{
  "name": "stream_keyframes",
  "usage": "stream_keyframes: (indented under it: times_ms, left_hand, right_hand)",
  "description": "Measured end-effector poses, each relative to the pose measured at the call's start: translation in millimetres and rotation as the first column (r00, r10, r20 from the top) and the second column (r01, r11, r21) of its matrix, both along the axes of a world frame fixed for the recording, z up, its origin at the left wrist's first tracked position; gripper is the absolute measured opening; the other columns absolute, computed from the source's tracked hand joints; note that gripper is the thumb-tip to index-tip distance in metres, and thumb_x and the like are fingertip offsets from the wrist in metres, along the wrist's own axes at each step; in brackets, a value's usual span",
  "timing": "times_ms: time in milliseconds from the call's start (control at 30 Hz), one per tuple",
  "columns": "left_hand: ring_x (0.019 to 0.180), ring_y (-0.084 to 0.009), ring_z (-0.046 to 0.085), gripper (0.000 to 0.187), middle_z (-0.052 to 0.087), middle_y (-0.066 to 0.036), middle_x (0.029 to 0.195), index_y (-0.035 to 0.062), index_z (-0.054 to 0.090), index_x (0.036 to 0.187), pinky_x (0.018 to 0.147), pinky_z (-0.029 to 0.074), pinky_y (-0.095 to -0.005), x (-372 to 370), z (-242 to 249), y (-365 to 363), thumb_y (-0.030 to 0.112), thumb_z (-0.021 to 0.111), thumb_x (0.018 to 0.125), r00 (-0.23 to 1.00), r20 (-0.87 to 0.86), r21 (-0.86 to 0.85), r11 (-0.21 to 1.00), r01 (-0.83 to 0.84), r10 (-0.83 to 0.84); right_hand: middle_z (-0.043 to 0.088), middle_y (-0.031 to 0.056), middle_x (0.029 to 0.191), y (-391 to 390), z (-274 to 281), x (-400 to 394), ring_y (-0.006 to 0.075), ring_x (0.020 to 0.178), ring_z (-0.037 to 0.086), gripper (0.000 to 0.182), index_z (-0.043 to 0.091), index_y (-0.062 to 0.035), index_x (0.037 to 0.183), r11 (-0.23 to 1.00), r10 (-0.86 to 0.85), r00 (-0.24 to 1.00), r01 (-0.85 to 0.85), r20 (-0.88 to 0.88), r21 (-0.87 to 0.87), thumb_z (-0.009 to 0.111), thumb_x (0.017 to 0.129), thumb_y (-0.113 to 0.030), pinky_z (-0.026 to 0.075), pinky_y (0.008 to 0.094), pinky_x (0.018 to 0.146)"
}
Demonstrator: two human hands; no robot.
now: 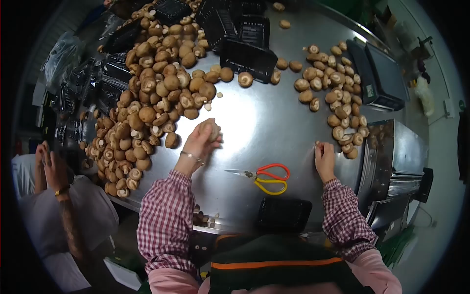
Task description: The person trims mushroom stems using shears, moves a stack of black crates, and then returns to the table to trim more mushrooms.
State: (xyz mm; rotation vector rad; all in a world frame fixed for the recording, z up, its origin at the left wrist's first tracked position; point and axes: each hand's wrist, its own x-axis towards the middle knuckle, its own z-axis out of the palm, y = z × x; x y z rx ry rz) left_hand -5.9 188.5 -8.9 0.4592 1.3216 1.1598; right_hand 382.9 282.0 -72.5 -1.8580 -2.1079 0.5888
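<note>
My left hand (197, 143) is closed around a shiitake mushroom (211, 128) above the steel table, beside the large mushroom pile (147, 115). My right hand (324, 159) is low over the table on the right, with its fingers pinched together. Something small and pale may be at its fingertips, but I cannot make it out. Between my hands lie open scissors (257, 174) with one red and one yellow handle, blades pointing left. Nearer to me sits a black plastic tray (284, 214). A smaller group of mushrooms (342, 93) lies beyond my right hand.
Black trays (248, 59) lie at the back, on and beside the mushrooms. A dark scale-like device (377, 73) stands at the right, with a metal box (404, 149) nearer. Another person's hands (51, 169) are at the left. Clear plastic bags (63, 56) hang over the far left.
</note>
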Motion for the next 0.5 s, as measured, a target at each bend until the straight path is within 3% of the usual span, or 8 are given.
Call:
stream_keyframes:
  times_ms: [33, 100, 167, 200, 267, 333, 400, 500]
  left_hand:
    - [0.087, -0.0189, 0.056, 0.047, 0.052, -0.014, 0.116, 0.0052, 0.036, 0.134, 0.068, 0.051, -0.0266, 1.1, 11.6, -3.2, 0.032, 0.044, 0.096, 0.941, 0.33, 0.043, 0.995, -0.094, 0.075]
    - [0.092, -0.0235, 0.055, 0.054, 0.05, -0.019, 0.119, 0.0015, 0.029, 0.136, 0.072, 0.052, -0.0305, 12.6, 22.1, -18.2, 0.037, 0.039, 0.097, 0.82, 0.572, 0.176, 0.972, -0.155, 0.028]
    - [0.095, -0.0255, 0.055, 0.055, 0.048, -0.021, 0.122, 0.0007, 0.028, 0.136, 0.074, 0.052, -0.0315, 33.5, 45.9, -27.9, 0.039, 0.036, 0.098, 0.705, 0.708, 0.197, 0.948, -0.249, 0.039]
    - [0.095, -0.0255, 0.055, 0.055, 0.048, -0.021, 0.122, 0.0007, 0.028, 0.136, 0.074, 0.052, -0.0315, 39.9, 55.5, -31.5, 0.039, 0.036, 0.098, 0.712, 0.7, 0.196, 0.947, -0.253, 0.045]
    - [0.098, -0.0282, 0.056, 0.051, 0.048, -0.021, 0.123, 0.0043, 0.03, 0.137, 0.078, 0.05, -0.0346, 51.6, 70.3, -42.1, 0.038, 0.032, 0.098, 0.673, 0.738, 0.193, 0.937, -0.291, 0.057]
    - [0.101, -0.0297, 0.055, 0.052, 0.046, -0.022, 0.125, 0.0025, 0.029, 0.137, 0.079, 0.051, -0.036, 60.9, 80.0, -52.0, 0.037, 0.033, 0.098, 0.679, 0.731, 0.195, 0.932, -0.306, 0.07]
    - [0.103, -0.0312, 0.054, 0.052, 0.044, -0.023, 0.127, 0.0008, 0.029, 0.137, 0.08, 0.053, -0.0374, 69.4, 85.0, -61.8, 0.035, 0.033, 0.098, 0.684, 0.725, 0.206, 0.924, -0.323, 0.077]
    - [0.104, -0.0301, 0.055, 0.049, 0.047, -0.02, 0.124, 0.0034, 0.031, 0.136, 0.086, 0.049, -0.0363, 91.4, 73.2, -72.5, 0.034, 0.034, 0.098, 0.788, 0.592, 0.119, 0.95, -0.29, 0.167]
  right_hand:
    - [0.055, 0.0181, 0.101, -2.9, -1.7, -10.7, 0.0289, 0.09, 0.057, 0.024, 0.055, -0.0005, 0.108, 1.0, -0.005, 1.0, 0.005, 0.001, -0.023, 0.056, 0.086, -0.008, 0.046, 0.0377, 0.077]
    - [0.061, 0.0164, 0.091, -5.5, 15.0, -58.0, 0.0201, 0.084, 0.061, 0.022, 0.058, 0.0014, 0.104, 0.846, -0.196, 0.863, -0.091, -0.465, -0.526, 0.056, 0.088, -0.013, 0.049, 0.0322, 0.073]
    - [0.063, 0.0158, 0.089, -22.1, 66.3, -109.4, 0.0144, 0.083, 0.062, 0.024, 0.058, -0.0001, 0.107, 0.588, 0.045, 0.645, -0.635, -0.763, -0.502, 0.058, 0.088, -0.015, 0.05, 0.0301, 0.072]
    - [0.063, 0.0158, 0.089, -27.2, 76.0, -121.5, 0.0144, 0.083, 0.062, 0.024, 0.058, -0.0001, 0.107, 0.582, 0.047, 0.637, -0.643, -0.769, -0.497, 0.058, 0.088, -0.015, 0.05, 0.0301, 0.072]
    - [0.062, 0.0151, 0.097, -37.1, 87.3, -131.9, 0.019, 0.091, 0.06, 0.022, 0.059, -0.0016, 0.106, 0.818, 0.275, 0.683, -0.536, -0.676, -0.208, 0.057, 0.085, -0.011, 0.049, 0.0319, 0.078]
    - [0.059, 0.0149, 0.107, -14.5, 52.2, -112.5, 0.0244, 0.098, 0.057, 0.024, 0.061, -0.0033, 0.104, 0.882, 0.403, 0.871, -0.289, -0.28, 0.372, 0.054, 0.082, -0.004, 0.045, 0.0341, 0.083]
    - [0.055, 0.0137, 0.112, -4.4, 38.8, -87.5, 0.0293, 0.103, 0.052, 0.027, 0.061, -0.0038, 0.104, 0.924, -0.021, 0.957, -0.092, 0.29, 0.372, 0.053, 0.078, -0.001, 0.042, 0.0369, 0.087]
    - [0.058, 0.0156, 0.103, 26.0, -18.4, -25.1, 0.0291, 0.09, 0.056, 0.028, 0.061, -0.0071, 0.105, 0.976, 0.141, 0.989, -0.146, 0.04, 0.16, 0.055, 0.078, -0.002, 0.045, 0.0372, 0.081]
